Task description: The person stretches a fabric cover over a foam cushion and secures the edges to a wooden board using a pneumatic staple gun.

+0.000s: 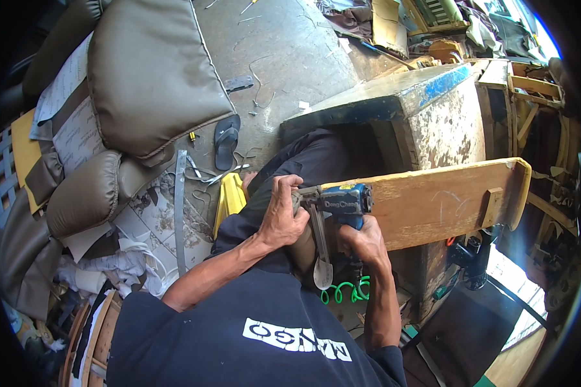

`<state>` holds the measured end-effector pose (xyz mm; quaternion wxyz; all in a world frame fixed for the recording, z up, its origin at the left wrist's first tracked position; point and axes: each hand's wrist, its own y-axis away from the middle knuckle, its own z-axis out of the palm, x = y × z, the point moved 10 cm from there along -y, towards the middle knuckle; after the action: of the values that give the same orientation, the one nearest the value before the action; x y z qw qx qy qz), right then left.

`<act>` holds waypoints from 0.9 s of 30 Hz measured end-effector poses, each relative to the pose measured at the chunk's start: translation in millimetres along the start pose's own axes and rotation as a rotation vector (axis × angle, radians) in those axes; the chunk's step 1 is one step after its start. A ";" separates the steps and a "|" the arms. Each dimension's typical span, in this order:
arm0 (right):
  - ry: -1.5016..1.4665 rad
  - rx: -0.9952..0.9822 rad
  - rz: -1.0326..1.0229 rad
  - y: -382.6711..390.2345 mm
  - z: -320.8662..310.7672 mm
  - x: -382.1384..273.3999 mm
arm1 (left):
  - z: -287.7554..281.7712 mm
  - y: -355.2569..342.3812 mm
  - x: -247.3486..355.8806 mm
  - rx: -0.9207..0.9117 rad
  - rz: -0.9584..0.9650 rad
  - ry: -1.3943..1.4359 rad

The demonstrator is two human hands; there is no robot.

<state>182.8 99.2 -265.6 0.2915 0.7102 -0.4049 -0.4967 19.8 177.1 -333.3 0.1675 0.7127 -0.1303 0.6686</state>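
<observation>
My left hand (279,220) grips the brown padded end (302,251) of a long wooden board (432,200), which lies crosswise in front of me near my dark-trousered leg, with a small block on its right part. My right hand (365,242) is wrapped around the handle of a blue and silver pneumatic staple gun (344,198). The gun's nose sits against the padded end, close beside my left fingers; whether it touches cannot be told exactly. A coiled green air hose (332,294) shows below the gun, partly hidden.
Grey-brown padded cushions (155,71) lie at the left. A sandal (226,142), white strips and scraps lie on the concrete floor (284,45). A worn box bench (439,129) stands ahead, wooden frames (536,90) at the right, dark upholstered panels (455,329) at the lower right.
</observation>
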 end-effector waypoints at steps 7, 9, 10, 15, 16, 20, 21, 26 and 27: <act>0.025 0.000 0.031 -6.7 -1.1 9.7 | 0.6 1.7 -3.8 0.004 -0.016 -0.006; 0.019 -0.008 0.029 -7.6 -2.7 7.1 | 0.1 0.8 -2.7 0.000 -0.012 -0.015; 0.019 -0.014 0.024 -8.4 -3.1 5.2 | -0.2 -0.8 -1.6 0.000 -0.005 -0.022; 0.004 0.010 0.038 -7.6 -4.5 18.9 | -0.5 0.1 1.3 0.010 -0.008 -0.044; 0.010 0.002 0.034 -4.2 -4.1 11.9 | -1.2 -1.3 1.4 0.012 -0.010 -0.044; 0.039 -0.024 0.035 -2.5 -4.7 17.1 | -1.3 -1.3 3.0 0.002 -0.003 -0.058; 0.039 -0.027 0.035 -0.4 -4.1 16.2 | -1.5 -1.7 3.6 0.000 0.003 -0.065; 0.060 0.048 0.061 0.9 -4.4 23.7 | -1.5 0.1 7.1 -0.008 0.022 -0.080; 0.059 0.050 0.060 0.2 -5.2 23.1 | -2.5 -0.1 4.9 0.005 0.015 -0.084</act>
<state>191.7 79.3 -274.5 0.3004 0.7189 -0.4297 -0.4565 17.9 178.4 -328.2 0.1550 0.7397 -0.1409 0.6396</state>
